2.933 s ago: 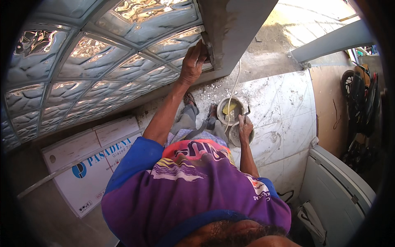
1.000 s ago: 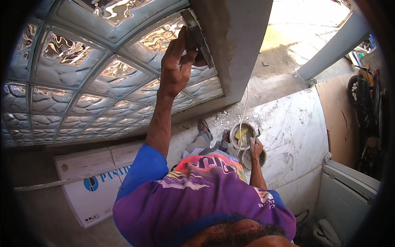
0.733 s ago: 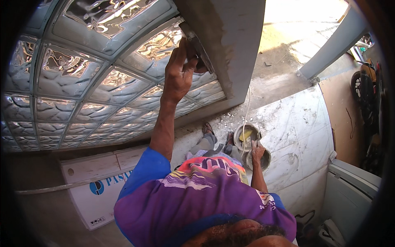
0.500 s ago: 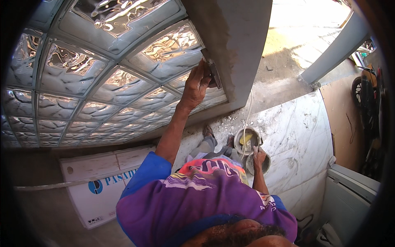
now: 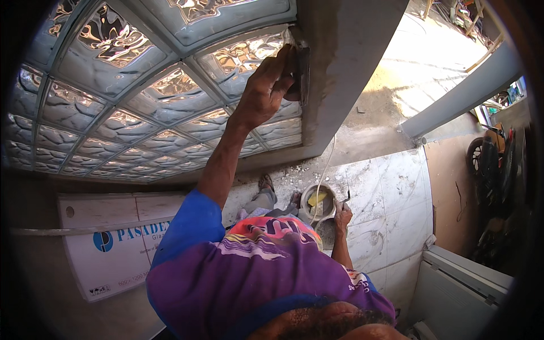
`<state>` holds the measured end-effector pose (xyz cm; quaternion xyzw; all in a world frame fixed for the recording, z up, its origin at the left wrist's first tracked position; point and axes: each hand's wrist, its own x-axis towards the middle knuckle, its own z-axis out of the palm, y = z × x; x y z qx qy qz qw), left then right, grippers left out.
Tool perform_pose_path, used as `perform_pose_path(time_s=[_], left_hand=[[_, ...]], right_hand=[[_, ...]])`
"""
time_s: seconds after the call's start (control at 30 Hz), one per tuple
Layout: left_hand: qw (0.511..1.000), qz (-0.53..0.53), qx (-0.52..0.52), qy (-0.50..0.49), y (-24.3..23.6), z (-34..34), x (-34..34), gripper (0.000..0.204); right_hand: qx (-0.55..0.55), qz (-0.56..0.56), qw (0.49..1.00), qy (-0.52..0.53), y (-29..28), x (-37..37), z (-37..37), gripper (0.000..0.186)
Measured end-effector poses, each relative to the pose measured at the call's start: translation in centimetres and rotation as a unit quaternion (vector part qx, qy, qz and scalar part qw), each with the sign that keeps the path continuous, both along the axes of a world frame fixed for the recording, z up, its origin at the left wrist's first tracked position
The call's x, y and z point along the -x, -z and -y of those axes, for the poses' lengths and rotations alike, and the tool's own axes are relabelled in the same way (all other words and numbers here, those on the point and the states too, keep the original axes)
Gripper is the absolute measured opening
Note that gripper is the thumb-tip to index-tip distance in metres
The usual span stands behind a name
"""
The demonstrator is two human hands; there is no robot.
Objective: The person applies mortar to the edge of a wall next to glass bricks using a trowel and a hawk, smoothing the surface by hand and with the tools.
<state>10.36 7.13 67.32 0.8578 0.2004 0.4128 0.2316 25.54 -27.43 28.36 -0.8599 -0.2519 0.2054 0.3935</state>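
My left hand (image 5: 263,90) is raised and closed around a flat trowel (image 5: 304,76). The trowel's blade lies against the grey plastered edge (image 5: 326,73) of the wall, right beside the glass blocks (image 5: 170,90). Low on the right, my right hand (image 5: 343,217) grips a small hand tool (image 5: 347,196) with a bent dark metal neck; the rest of it is hidden by the fingers. Just left of that hand stands a round bucket (image 5: 306,211) with a yellow sponge (image 5: 317,198) inside. A second bucket below it is mostly hidden.
White rubble (image 5: 294,170) lies along the wall's foot on marbled tiles (image 5: 362,238). A pale hose or cord (image 5: 327,164) runs to the bucket. White cartons (image 5: 107,249) lie at left, a grey post (image 5: 459,93) slants at right, and a wheeled vehicle (image 5: 479,156) stands behind it.
My left hand has moved the trowel up along the wall edge. My right hand has lifted slightly away from the second bucket, with the bent tool now showing. The whole view has shifted.
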Motion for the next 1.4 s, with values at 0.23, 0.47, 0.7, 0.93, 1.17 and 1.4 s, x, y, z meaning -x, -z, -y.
perform_pose_path(time_s=[0.23, 0.47, 0.7, 0.93, 1.17, 1.4], left_hand=[[0.995, -0.042, 0.087, 0.039, 4.3, -0.3, 0.7, 0.059], [0.997, 0.0, 0.045, 0.059, 3.7, 0.7, 1.9, 0.06], [0.997, -0.001, 0.023, 0.067, 1.9, -1.3, 1.0, 0.055], [0.997, 0.0, 0.025, 0.077, 2.8, -0.2, 2.0, 0.057], [0.996, 0.025, 0.025, 0.079, 2.0, -0.8, 1.2, 0.058], [0.998, 0.035, 0.012, 0.059, 1.9, 0.0, 1.8, 0.058]], right_hand=[[0.069, 0.029, 0.997, -0.023, 3.0, 1.5, 2.0, 0.038], [0.07, 0.023, 0.997, -0.006, 1.7, 1.6, 2.8, 0.035], [0.001, 0.013, 0.999, 0.033, 1.5, 0.3, 1.2, 0.037], [0.004, 0.013, 0.999, 0.043, -0.4, 1.5, 1.6, 0.037], [0.038, -0.008, 0.999, 0.038, -0.8, 1.4, 1.2, 0.034], [0.029, -0.023, 0.998, 0.041, -0.2, 0.9, 1.4, 0.036]])
